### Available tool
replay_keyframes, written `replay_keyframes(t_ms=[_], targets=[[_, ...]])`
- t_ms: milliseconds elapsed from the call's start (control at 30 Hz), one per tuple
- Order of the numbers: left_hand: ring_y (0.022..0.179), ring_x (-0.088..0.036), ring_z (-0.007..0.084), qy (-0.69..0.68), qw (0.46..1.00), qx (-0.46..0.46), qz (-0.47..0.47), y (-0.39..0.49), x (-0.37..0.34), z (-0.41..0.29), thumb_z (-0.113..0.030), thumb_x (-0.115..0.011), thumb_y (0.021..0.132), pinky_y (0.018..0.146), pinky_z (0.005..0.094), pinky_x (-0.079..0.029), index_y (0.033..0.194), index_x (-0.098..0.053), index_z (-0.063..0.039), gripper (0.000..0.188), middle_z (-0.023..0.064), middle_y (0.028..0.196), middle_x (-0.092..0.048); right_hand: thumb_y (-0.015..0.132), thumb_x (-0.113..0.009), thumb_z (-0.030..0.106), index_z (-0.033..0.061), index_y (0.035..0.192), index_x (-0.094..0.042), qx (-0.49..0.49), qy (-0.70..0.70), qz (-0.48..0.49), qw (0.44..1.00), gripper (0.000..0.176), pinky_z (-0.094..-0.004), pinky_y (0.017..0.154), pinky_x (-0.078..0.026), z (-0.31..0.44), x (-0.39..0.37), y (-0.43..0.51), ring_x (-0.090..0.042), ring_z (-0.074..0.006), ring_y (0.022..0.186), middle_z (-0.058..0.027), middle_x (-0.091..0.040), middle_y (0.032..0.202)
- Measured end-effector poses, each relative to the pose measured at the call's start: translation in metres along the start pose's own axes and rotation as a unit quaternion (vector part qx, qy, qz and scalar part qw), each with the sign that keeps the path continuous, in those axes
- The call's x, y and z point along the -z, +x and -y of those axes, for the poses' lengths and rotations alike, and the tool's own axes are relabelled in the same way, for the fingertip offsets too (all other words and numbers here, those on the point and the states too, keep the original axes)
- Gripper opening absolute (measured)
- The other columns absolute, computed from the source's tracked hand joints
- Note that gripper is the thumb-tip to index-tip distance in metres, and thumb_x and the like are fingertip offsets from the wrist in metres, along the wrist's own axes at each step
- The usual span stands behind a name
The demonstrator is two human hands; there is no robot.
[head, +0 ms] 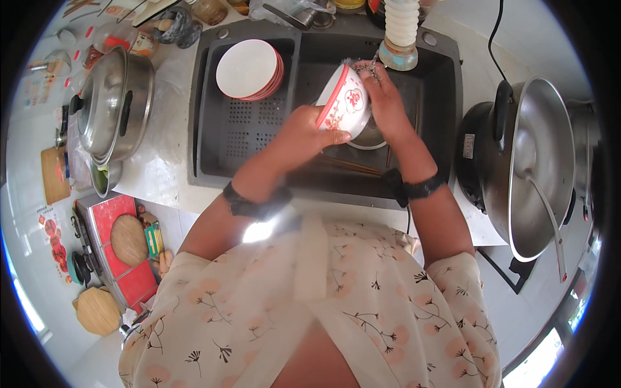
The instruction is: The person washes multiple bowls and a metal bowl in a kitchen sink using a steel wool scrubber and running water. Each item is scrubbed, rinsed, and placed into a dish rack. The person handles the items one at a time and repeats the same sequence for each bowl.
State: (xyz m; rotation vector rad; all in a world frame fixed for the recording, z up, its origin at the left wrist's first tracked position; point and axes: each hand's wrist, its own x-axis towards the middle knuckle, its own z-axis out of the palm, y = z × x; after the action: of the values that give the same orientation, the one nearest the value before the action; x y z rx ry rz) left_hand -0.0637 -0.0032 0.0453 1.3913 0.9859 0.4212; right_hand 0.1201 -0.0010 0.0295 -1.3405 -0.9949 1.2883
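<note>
A white bowl (pixel 356 119) with a red rim and red printed decoration is tilted on its side above the right basin of the dark sink (pixel 439 140). My left hand (pixel 308 126) grips it by the lower left, thumb and fingers around the rim and outer wall. Against its upper outer side, my right hand (pixel 385 104) holds a steel wool scrubber (pixel 372 70), partly hidden by the fingers. Below, a round metal vessel (pixel 373 137) is mostly covered by the bowl and my hand. Several chopsticks (pixel 351 166) lie in the same basin.
Stacked red-rimmed white dishes (pixel 246 69) stand in the left perforated drain basin (pixel 242 145). A ribbed white faucet hose (pixel 401 29) hangs close above my right hand. On the left is a lidded steel pot (pixel 114 102); on the right, a large wok (pixel 538 169) with a ladle (pixel 548 208).
</note>
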Motion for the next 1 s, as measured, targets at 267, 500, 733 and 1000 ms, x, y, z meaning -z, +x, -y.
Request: replay_keyframes(t_ms=[267,500,733,1000], targets=[[0.086,-0.065,0.0136,-0.064,0.998,0.020,-0.012,-0.002,0.002,0.015,-0.011,-0.073,0.083,0.081,0.0322,-0.051,0.099,-0.070,0.000,0.020,0.0055,0.091,-0.071,0.081,-0.070,0.012,0.0052,0.109,-0.062,0.410,-0.355,0.065,0.838,0.030,-0.0419,0.105,-0.044,0.002,-0.035,-0.034,-0.055,-0.0347,0.119,-0.0133,-0.063,0.122],[0.088,-0.062,0.0086,0.011,0.995,0.035,0.092,-0.016,0.010,-0.009,-0.012,-0.077,0.085,0.083,0.0267,-0.051,0.112,-0.069,-0.001,0.030,0.0021,0.100,-0.071,0.098,-0.057,0.027,0.0050,0.115,-0.062,-0.137,0.127,0.085,0.979,0.028,-0.0355,0.081,-0.056,-0.012,0.017,0.025,-0.068,-0.0215,0.093,-0.0070,-0.070,0.108],[0.090,-0.064,0.0107,-0.068,0.995,-0.052,0.050,-0.002,-0.004,-0.012,-0.013,-0.075,0.088,0.082,0.0281,-0.051,0.111,-0.069,0.001,0.027,0.0033,0.101,-0.071,0.101,-0.049,0.027,0.0019,0.125,-0.058,-0.188,0.632,0.222,0.718,0.035,-0.0432,0.095,-0.054,-0.092,-0.005,-0.007,-0.067,-0.0285,0.104,-0.0148,-0.067,0.115],[0.096,-0.070,0.0269,0.295,0.933,-0.193,-0.072,0.036,0.001,0.020,-0.010,-0.066,0.088,0.084,0.0338,-0.052,0.120,-0.066,-0.006,0.032,0.0233,0.109,-0.068,0.103,-0.043,0.026,0.0052,0.122,-0.059,-0.308,0.575,0.120,0.748,0.032,-0.0453,0.094,-0.054,-0.089,-0.012,-0.017,-0.066,-0.0277,0.106,-0.0132,-0.067,0.115]])
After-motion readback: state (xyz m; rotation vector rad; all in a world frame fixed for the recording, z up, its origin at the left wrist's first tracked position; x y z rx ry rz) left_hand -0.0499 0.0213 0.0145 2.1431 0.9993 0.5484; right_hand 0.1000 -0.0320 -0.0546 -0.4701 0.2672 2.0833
